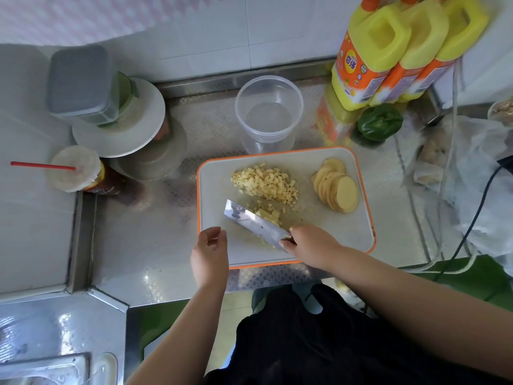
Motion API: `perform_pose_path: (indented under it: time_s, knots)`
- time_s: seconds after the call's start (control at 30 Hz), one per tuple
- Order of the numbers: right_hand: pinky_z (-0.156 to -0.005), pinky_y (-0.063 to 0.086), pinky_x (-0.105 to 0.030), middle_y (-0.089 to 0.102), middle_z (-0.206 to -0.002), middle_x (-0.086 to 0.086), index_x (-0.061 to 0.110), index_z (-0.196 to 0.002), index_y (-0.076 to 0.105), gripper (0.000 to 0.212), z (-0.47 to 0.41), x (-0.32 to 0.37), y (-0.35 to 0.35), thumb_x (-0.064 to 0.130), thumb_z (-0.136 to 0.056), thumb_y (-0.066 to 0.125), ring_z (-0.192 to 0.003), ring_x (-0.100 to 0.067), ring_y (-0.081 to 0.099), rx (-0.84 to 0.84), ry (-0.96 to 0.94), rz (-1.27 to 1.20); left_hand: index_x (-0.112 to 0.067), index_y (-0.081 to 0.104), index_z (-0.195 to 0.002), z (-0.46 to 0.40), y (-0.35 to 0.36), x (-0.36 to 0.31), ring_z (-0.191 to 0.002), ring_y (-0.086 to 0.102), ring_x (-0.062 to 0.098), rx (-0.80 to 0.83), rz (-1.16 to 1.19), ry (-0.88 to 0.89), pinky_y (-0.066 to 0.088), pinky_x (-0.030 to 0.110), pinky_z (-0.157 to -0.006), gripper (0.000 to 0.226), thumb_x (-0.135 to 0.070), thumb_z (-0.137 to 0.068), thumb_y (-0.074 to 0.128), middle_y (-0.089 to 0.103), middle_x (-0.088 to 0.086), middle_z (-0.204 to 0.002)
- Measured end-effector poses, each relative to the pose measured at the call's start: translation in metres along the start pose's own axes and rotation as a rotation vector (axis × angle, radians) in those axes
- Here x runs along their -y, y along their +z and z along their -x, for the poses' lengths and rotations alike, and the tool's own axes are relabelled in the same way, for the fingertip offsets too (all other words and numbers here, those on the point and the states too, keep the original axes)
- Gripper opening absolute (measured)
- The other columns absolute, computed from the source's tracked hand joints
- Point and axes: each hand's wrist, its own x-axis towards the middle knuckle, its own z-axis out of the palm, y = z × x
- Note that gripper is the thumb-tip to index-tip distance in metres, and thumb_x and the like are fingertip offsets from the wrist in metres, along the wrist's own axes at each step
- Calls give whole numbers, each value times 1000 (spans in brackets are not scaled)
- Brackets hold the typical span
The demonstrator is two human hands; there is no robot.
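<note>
A white cutting board (327,240) with an orange rim lies on the steel counter. On it are a heap of diced potato (265,182), a small clump of cubes (268,214) beside the blade, and a fanned row of potato slices (337,188) at the right. My right hand (311,244) grips the handle of a cleaver (254,221), whose blade lies tilted across the board's near left part. My left hand (209,254) hovers at the board's left edge, fingers loosely curled, holding nothing.
A clear plastic tub (268,112) stands behind the board. Yellow oil bottles (388,51) and a green pepper (379,122) are at the back right. Stacked plates with a grey box (111,112) and a cup with a red straw (75,169) sit left. Cables and bags lie right.
</note>
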Motion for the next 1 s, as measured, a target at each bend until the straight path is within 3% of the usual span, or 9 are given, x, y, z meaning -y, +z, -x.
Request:
perform_pose_path:
  time_s: [0.13,0.27,0.43,0.57,0.73,0.83,0.93,1.0]
  knots:
    - [-52,29,-31,46,-67,0,19,-68,39,36,-6,-4,-14,40,-96,46,-62,-19,45,125,-78,139,-23,64,-98,-3,-2,-4,-84,61,8,-52,32,34,37,4,-62,5,-21,-97,60,66,-9,-88]
    - [-50,25,-30,42,-62,0,16,-66,38,37,-14,-8,-27,38,-95,44,-53,-15,36,184,-135,274,-20,64,-105,-8,-1,-11,-82,58,-4,-99,57,36,36,1,-62,9,-21,-98,59,65,-8,-95]
    - [-51,34,-30,47,-67,2,18,-72,44,34,-33,-9,-55,41,-97,43,-61,-17,48,79,-134,285,-19,64,-110,-14,4,-18,-88,61,10,-106,96,54,47,19,-72,14,-22,-99,57,65,-5,-100]
    - [-59,36,-32,46,-78,1,16,-85,43,30,-46,-12,-72,43,-99,40,-81,-26,55,-33,-57,302,-20,63,-110,-18,8,-30,-88,58,3,-50,74,70,40,2,-64,14,-24,-100,56,63,-8,-100]
    - [-58,38,-32,55,-82,-4,15,-91,46,28,-40,-6,-71,41,-99,39,-86,-29,60,-79,-77,320,-26,61,-106,-25,10,-42,-93,58,4,-21,81,110,43,6,-71,10,-22,-99,54,60,-6,-112]
    - [-55,46,-32,53,-74,-1,15,-97,43,27,-28,-1,-74,41,-98,38,-71,-27,59,-152,-98,328,-25,61,-105,-24,4,-57,-97,57,12,-69,82,276,45,18,-80,11,-18,-97,57,55,-7,-110]
    - [-51,45,-31,58,-76,-1,12,-107,42,33,-16,2,-74,43,-95,44,-63,-25,57,-214,-72,274,-17,65,-104,-27,-4,-73,-98,58,14,-110,49,623,43,18,-87,13,-16,-93,60,59,-3,-106]
    - [-51,44,-31,57,-76,-1,11,-110,42,35,-9,3,-73,40,-92,48,-65,-26,59,-215,-43,191,-12,67,-107,-28,-4,-81,-104,58,17,-43,-84,847,42,21,-93,20,-23,-92,59,63,-1,-109]
